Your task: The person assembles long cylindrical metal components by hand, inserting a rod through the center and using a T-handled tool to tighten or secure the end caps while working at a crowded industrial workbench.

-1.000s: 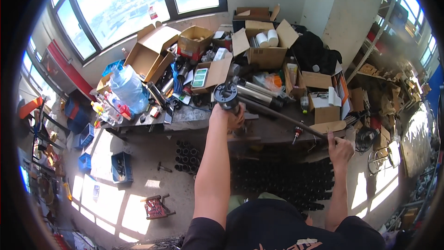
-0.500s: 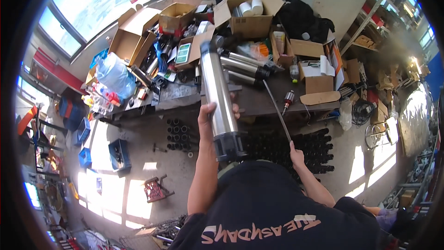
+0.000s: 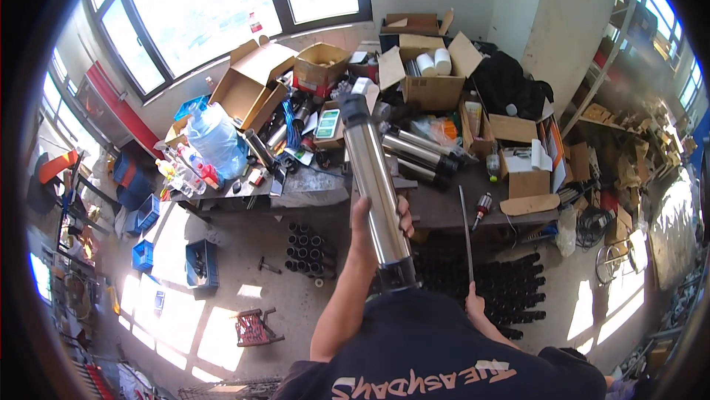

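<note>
A long shiny steel submersible pump [image 3: 375, 182] with black ends stands tilted in front of my chest. My left hand [image 3: 362, 221] is wrapped round its lower half, thumb on one side and fingertips on the other. The pump's bottom black end partly disappears behind the dark shirt. My right hand [image 3: 475, 301], lower and to the right, is closed on the lower end of a thin metal rod [image 3: 466, 233]. That rod points up toward the table edge, apart from the pump.
On the cluttered workbench [image 3: 436, 204] lie more steel pumps [image 3: 421, 154], a red-and-silver motor rotor [image 3: 482, 206] and open cardboard boxes [image 3: 433, 93]. Below, rows of black cylindrical parts [image 3: 510, 289] cover the floor. A small stool [image 3: 255, 328] and blue bins [image 3: 201, 263] stand to the left.
The view has tipped up, showing more window. The pump's lower end has come nearer the shirt, and the rod has swung more upright. Both hands keep their hold.
</note>
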`<state>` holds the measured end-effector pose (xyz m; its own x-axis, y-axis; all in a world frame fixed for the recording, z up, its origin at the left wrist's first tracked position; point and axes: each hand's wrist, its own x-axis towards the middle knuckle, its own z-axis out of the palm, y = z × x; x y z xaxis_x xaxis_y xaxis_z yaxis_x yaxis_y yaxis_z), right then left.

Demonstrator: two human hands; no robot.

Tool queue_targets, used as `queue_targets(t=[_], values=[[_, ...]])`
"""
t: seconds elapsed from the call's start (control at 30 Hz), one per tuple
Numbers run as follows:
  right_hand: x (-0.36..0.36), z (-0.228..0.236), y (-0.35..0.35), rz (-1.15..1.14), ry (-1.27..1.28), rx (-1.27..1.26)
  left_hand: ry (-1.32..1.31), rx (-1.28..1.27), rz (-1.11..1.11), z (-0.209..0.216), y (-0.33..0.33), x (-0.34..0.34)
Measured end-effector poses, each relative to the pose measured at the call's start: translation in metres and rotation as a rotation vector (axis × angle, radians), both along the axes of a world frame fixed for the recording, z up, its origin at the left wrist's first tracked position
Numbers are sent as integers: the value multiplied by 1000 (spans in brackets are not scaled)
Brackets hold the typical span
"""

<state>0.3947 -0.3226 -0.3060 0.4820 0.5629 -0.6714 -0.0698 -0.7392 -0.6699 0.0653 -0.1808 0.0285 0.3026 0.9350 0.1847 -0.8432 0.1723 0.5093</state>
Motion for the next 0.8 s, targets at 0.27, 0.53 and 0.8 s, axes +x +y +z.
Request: queue_targets(t=[0.27, 0.53, 0.8], values=[[-28, -37, 68, -71, 475, 5, 40, -109, 63, -1, -19, -8], [-49, -22, 149, -92, 634, 4, 406, -216, 204, 25, -29, -15], [-24, -44, 45, 81, 342, -18, 75, -86, 262, -1, -46, -36]])
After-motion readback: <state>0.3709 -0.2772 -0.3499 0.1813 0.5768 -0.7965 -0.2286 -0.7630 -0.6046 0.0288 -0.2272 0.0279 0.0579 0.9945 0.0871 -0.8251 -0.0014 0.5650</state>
